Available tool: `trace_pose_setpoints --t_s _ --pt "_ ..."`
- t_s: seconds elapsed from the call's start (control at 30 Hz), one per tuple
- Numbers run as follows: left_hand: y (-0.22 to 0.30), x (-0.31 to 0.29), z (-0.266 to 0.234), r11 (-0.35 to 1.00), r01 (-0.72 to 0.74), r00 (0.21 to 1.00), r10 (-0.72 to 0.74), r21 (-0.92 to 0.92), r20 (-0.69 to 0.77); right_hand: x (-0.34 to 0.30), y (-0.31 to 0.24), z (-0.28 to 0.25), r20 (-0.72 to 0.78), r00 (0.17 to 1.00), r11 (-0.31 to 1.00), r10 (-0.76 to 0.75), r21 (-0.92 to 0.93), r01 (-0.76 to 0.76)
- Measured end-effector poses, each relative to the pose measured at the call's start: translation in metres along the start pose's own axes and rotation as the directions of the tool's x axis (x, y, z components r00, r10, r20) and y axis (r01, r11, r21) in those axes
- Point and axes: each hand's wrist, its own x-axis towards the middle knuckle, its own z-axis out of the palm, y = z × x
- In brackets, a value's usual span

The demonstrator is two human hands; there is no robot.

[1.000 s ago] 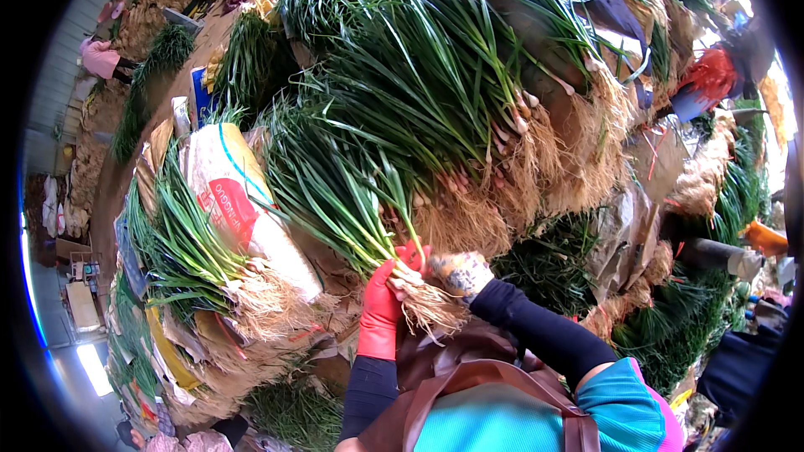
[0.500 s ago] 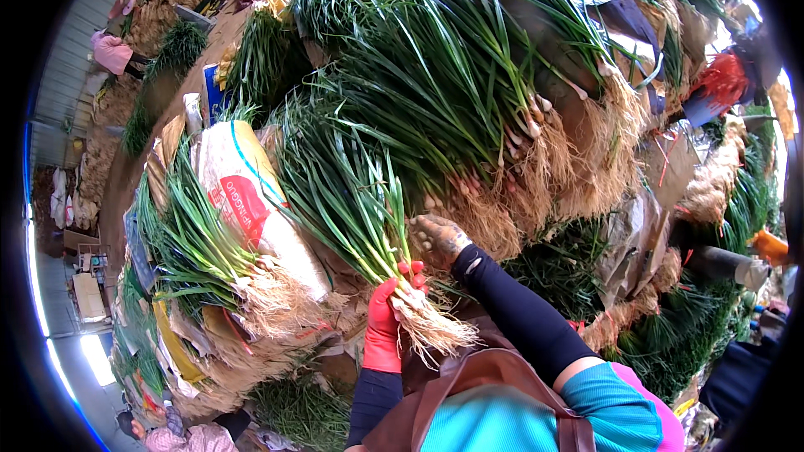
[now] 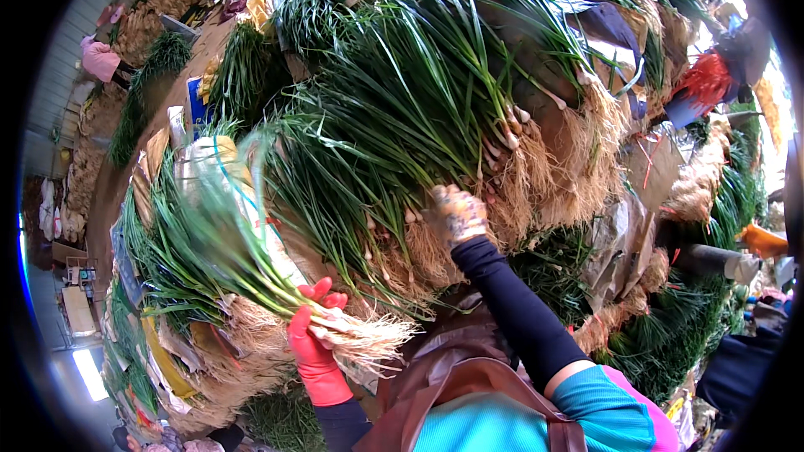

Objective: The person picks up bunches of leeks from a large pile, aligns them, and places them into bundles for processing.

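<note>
My left hand (image 3: 316,343), in a red glove, is closed round a bunch of green garlic (image 3: 268,272) near its root end. The bunch's pale, stringy roots (image 3: 368,341) stick out to the right of the fist. Its long leaves point up and left, blurred by motion, over a white sack. My right hand (image 3: 459,216), in a stained, patterned glove, is at the lower edge of the big heap of green garlic (image 3: 402,92). Its fingers are curled among the stems, and their tips are hidden.
A white sack (image 3: 272,234) lies left of the heap, beside another pile of green garlic (image 3: 163,243). More green garlic (image 3: 678,335) lies at right, near crumpled sheeting (image 3: 620,247). A person in pink (image 3: 100,59) is far left; another with a red-gloved hand (image 3: 708,79) is at upper right.
My left hand has swung the bunch down and to the left, over the sack and the left pile. My right hand has moved slightly right and up, against the heap's stems.
</note>
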Motion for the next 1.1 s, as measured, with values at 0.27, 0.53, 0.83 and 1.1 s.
trace_pose_setpoints --t_s 0.27,0.53,0.83,1.1 --pt "-0.074 0.034 0.038 0.931 0.355 0.931 -0.344 -0.082 0.124 -0.055 0.009 -0.004 -0.024 0.995 0.904 -0.097 0.416 0.098" --pt "-0.123 0.028 0.023 0.826 0.422 0.906 -0.370 -0.374 0.206 -0.057 0.026 0.041 0.656 0.738 -0.292 -0.161 0.682 -0.670" --pt "-0.109 0.012 0.029 0.744 0.380 0.924 -0.275 -0.550 0.266 -0.058 -0.036 0.050 0.536 0.624 -0.272 -0.568 0.594 -0.757" --pt "-0.110 0.008 0.018 0.793 0.391 0.920 -0.321 -0.468 0.224 -0.047 0.011 0.044 -0.112 0.857 0.695 -0.503 0.537 0.478"
